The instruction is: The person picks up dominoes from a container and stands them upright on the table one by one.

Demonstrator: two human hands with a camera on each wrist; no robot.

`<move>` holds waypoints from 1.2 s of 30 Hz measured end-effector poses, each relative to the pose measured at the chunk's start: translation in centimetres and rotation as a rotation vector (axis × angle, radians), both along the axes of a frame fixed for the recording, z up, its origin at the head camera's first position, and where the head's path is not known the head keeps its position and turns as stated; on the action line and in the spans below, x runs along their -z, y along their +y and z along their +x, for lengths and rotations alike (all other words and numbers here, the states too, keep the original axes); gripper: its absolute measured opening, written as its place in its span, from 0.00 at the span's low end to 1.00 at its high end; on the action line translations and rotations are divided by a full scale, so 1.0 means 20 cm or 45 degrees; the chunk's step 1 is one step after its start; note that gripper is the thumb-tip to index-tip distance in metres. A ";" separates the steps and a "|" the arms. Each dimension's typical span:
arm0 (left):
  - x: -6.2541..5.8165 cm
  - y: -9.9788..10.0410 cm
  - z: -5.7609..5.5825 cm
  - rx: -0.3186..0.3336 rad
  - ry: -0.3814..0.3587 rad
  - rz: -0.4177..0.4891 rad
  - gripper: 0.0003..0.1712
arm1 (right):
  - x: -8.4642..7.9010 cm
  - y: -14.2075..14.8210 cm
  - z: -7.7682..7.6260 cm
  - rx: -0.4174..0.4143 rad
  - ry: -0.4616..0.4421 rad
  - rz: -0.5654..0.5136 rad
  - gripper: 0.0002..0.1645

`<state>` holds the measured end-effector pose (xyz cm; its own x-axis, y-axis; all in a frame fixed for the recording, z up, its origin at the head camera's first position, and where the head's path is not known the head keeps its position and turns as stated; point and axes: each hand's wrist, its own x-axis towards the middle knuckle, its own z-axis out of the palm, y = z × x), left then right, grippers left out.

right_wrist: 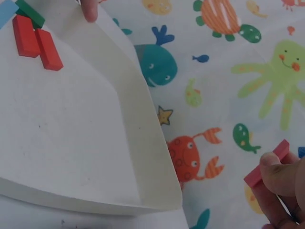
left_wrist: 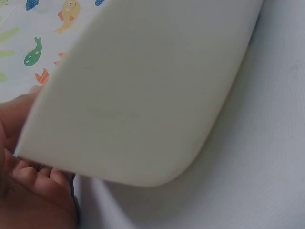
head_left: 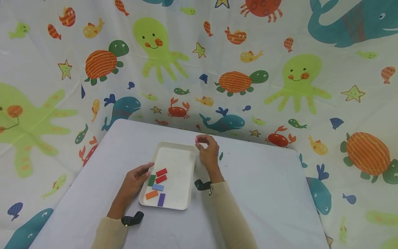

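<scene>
Beside the tray (head_left: 178,162) the left hand (head_left: 134,180) gripped, the right hand (head_left: 210,152) pinched a pink block (right_wrist: 254,177), its length slanting up-right in wrist view, thumb (right_wrist: 271,161) covering the middle.

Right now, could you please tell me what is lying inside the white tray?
Inside the white tray lie two red blocks, a green block, a blue block, an orange block and a purple block. Whatever is directly beneath them is covered and cannot be seen.

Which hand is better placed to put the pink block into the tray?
The right hand, probably: it pinches the pink block near the far right corner of the tray, while the left hand holds the tray's edge.
</scene>
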<state>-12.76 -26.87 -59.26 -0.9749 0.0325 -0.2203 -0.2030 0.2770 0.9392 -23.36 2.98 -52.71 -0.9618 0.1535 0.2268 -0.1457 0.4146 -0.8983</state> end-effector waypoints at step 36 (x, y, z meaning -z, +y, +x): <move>0.02 0.00 -0.01 -0.001 0.017 -0.011 0.29 | 0.00 0.35 -0.02 0.138 -0.001 -0.070 0.16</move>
